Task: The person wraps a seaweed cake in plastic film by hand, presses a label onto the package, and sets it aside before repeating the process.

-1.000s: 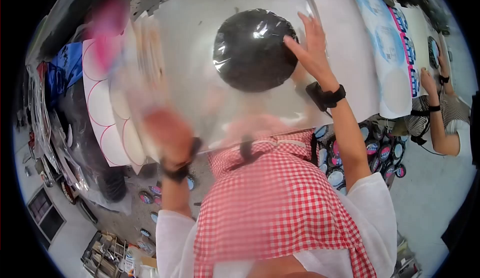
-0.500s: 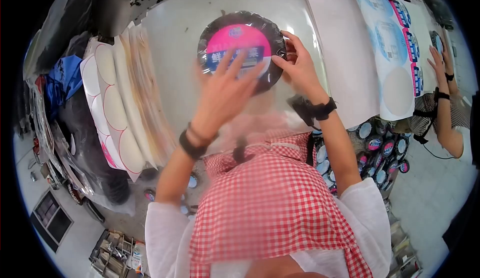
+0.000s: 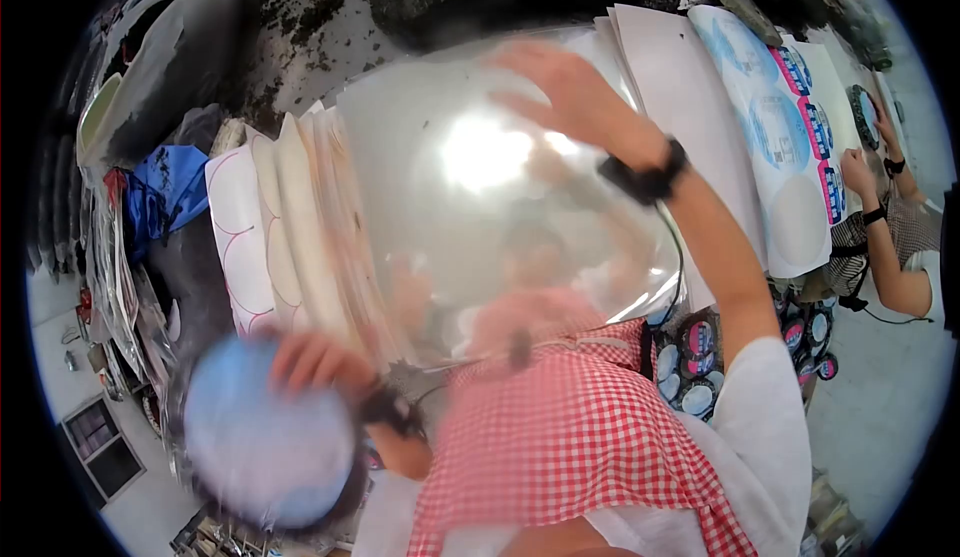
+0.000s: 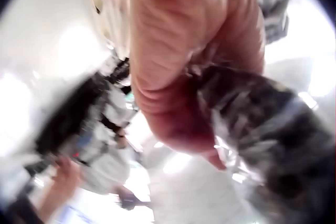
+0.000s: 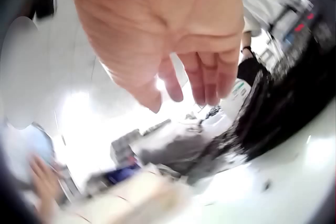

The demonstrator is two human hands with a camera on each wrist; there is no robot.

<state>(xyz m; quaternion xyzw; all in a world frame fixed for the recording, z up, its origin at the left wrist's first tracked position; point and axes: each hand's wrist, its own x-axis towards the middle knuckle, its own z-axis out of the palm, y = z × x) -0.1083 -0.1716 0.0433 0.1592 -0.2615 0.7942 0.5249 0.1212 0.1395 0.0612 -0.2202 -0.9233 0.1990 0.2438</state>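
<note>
Head view. The left hand (image 3: 312,362) grips a round disc (image 3: 262,449) at the near left, off the edge of the table. The disc is blurred, pale blue on its face with a dark rim. In the left wrist view the fingers (image 4: 173,71) curl over that dark rim (image 4: 262,129), which is wrapped in crinkled clear plastic. The right hand (image 3: 562,89) is spread with relaxed fingers and holds nothing, lying above the far edge of a glossy clear film (image 3: 470,227) that covers the table centre. Whether it touches the film cannot be told. A fanned stack of sheets (image 3: 285,227) lies just left of the film, and printed sheets (image 3: 775,117) lie to the right. A second person's hand (image 3: 857,170) rests at the far right.
</note>
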